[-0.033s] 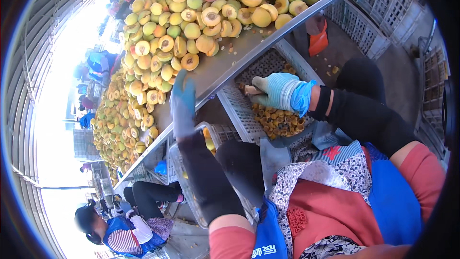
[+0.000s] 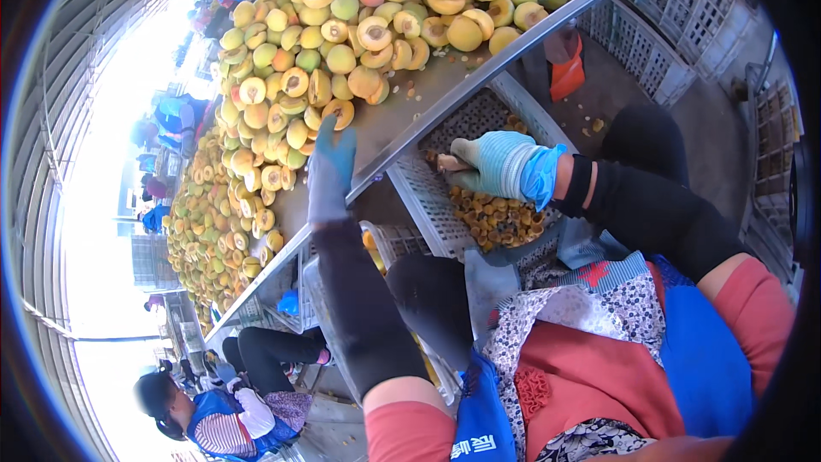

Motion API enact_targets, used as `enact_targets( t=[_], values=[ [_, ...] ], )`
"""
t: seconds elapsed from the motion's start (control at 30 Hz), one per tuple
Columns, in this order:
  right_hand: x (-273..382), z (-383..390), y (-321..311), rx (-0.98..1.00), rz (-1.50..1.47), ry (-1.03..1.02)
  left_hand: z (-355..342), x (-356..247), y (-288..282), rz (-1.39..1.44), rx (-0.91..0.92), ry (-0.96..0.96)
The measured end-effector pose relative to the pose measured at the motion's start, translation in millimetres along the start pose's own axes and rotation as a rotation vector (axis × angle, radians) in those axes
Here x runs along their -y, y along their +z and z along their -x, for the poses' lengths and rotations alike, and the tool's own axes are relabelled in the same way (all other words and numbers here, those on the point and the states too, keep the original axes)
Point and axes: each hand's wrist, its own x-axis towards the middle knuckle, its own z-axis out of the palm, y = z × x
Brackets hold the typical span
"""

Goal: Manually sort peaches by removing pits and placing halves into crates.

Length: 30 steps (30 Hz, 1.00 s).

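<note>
My left hand [image 2: 332, 167], in a light blue and grey glove, reaches over the metal table's edge with fingers stretched out. Its fingertips meet the lower edge of a halved peach [image 2: 340, 111] that lies cut side up, showing a reddish hollow. A large heap of whole and halved peaches [image 2: 291, 60] covers the table [image 2: 428, 90]. My right hand [image 2: 500, 161], gloved in pale blue and white, is closed around a short brown wooden-looking tool [image 2: 446, 162]; its working end cannot be made out. Below that hand, a white plastic crate [image 2: 419, 197] contains yellow-brown peach scraps [image 2: 496, 216].
Another crate [image 2: 389, 239] with peaches stands under the table edge by my left forearm. Stacked crates [image 2: 676, 17] are at the far right, near an orange item [image 2: 567, 77]. At lower left sits a co-worker [image 2: 222, 415]; other people are along the table's far side.
My left hand has moved slightly farther over the table, up to the halved peach. My right hand stays in place with the tool.
</note>
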Motion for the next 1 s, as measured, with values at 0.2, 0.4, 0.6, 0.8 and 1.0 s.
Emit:
enact_targets(
  t=[0.2,0.4,0.6,0.8,1.0],
  values=[
    [-7.8,4.2,1.7,-0.029,0.015,-0.075,-98.0,76.3,54.3,-0.660,-0.073,-0.031],
    [0.5,0.3,-1.2,0.009,-0.051,-0.002,-81.0,62.9,39.8,-0.176,0.150,0.071],
    [20.2,-7.4,4.6,-0.125,-0.281,-0.068,-30.3,28.5,29.0,0.409,0.282,-0.096],
    [18.2,-26.8,3.7,-0.284,-0.736,0.107,60.1,-66.2,7.5,0.685,0.048,0.266],
    [21.8,-37.2,46.3,-0.501,-0.904,-0.187,87.9,-80.8,54.5,1.351,-0.178,0.366]
  ],
)
